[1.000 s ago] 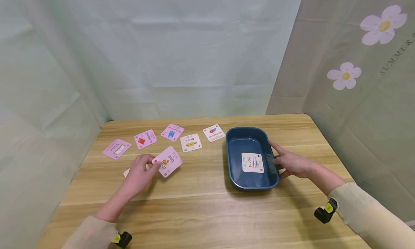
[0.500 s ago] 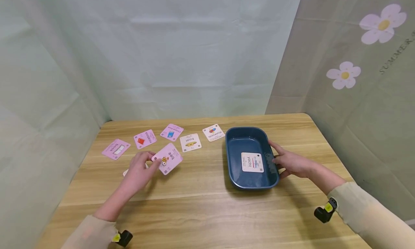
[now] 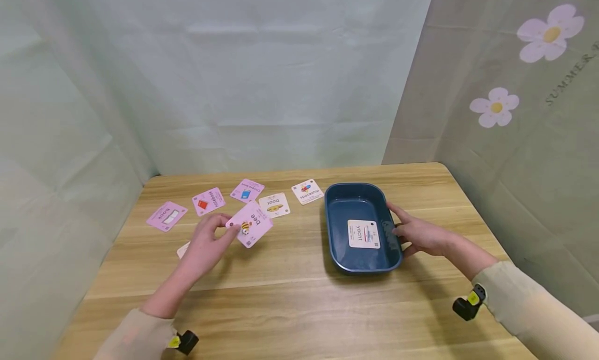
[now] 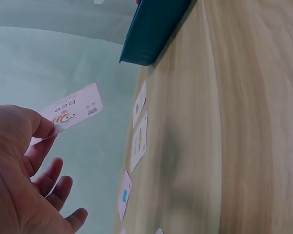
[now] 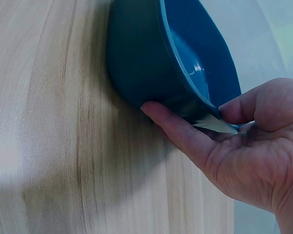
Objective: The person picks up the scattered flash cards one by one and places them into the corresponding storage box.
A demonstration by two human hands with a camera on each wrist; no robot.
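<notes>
My left hand (image 3: 208, 244) pinches a pink flash card (image 3: 255, 226) marked "bee" between thumb and fingers, held above the table. In the left wrist view the bee card (image 4: 74, 109) is tilted, and the other fingers (image 4: 61, 190) are spread loosely below it. On the right, my right hand (image 3: 423, 236) grips the right side wall of a dark blue tray (image 3: 340, 264). One finger (image 5: 173, 126) lies along the tray's outer wall while another digit meets the rim. Inside the tray, a white "yacht" card (image 3: 364, 234) lies flat.
Pink cards marked book (image 3: 167, 216), notebook (image 3: 208, 201) and Chinese book (image 3: 247, 190) lie toward the back left. White cards marked boat (image 3: 276, 206) and spaceship (image 3: 307, 191) are nearer the tray. Another pale card (image 3: 183, 249) is partly hidden by my left hand.
My left hand has lifted the bee card and shifted slightly right, so the card now overlaps the boat card's corner in the head view. The right hand and tray stay put.
</notes>
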